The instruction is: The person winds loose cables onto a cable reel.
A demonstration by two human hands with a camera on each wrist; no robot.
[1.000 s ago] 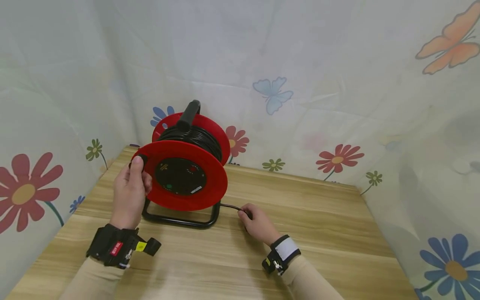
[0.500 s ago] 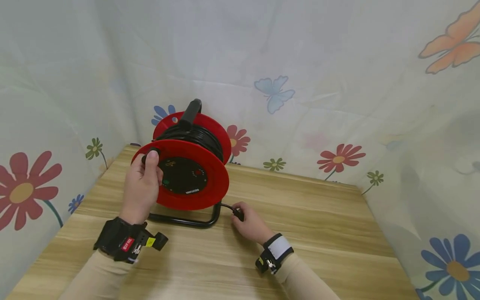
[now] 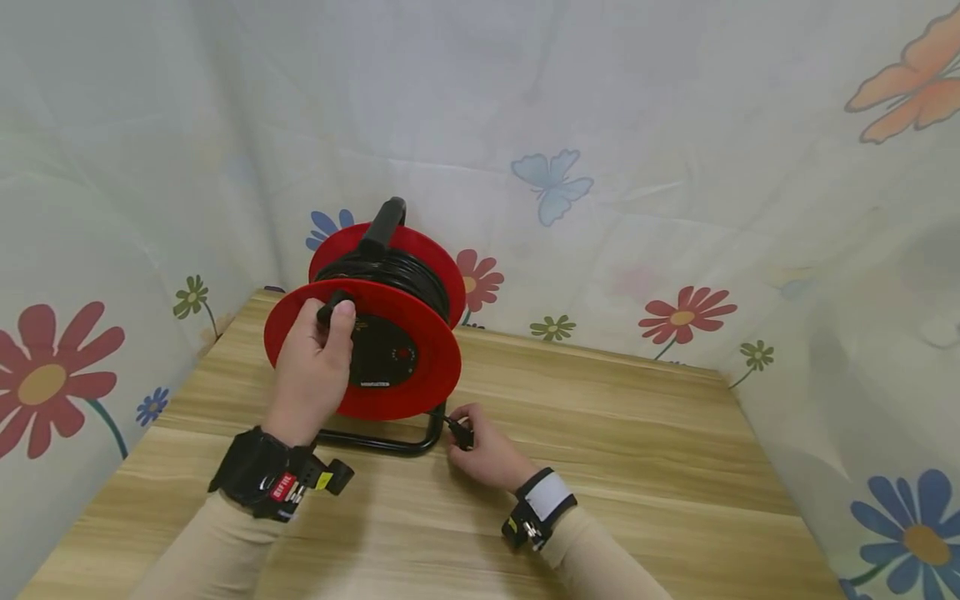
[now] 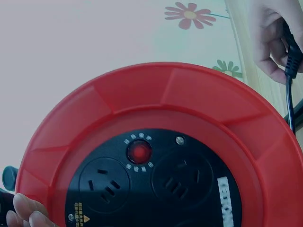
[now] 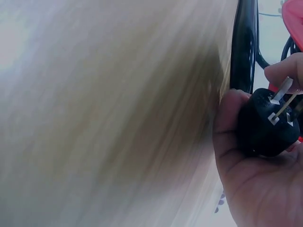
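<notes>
A red cable reel [image 3: 420, 358] with black cable [image 3: 397, 271] wound on its drum stands on the table. My left hand [image 3: 311, 367] grips the small black crank knob [image 3: 333, 307] on the reel's front disc, near its upper rim. In the left wrist view, the black socket panel [image 4: 156, 208] shows its outlets and a red button [image 4: 139, 152]. Low beside the reel's right side, my right hand [image 3: 487, 450] holds the black plug [image 3: 461, 434] at the cable's end. Its metal prongs [image 5: 283, 90] point out of the hand in the right wrist view.
The reel rests on a black tube frame [image 3: 382, 446], with a black carrying handle [image 3: 384, 227] on top. Under it lies a wood-grain table [image 3: 600, 467]. A pale curtain [image 3: 600, 167] printed with flowers and butterflies encloses the back and sides.
My left hand has carried the crank knob rightward and slightly up, and the red disc has turned with it. My right hand has moved left with the plug, closer to the reel's frame.
</notes>
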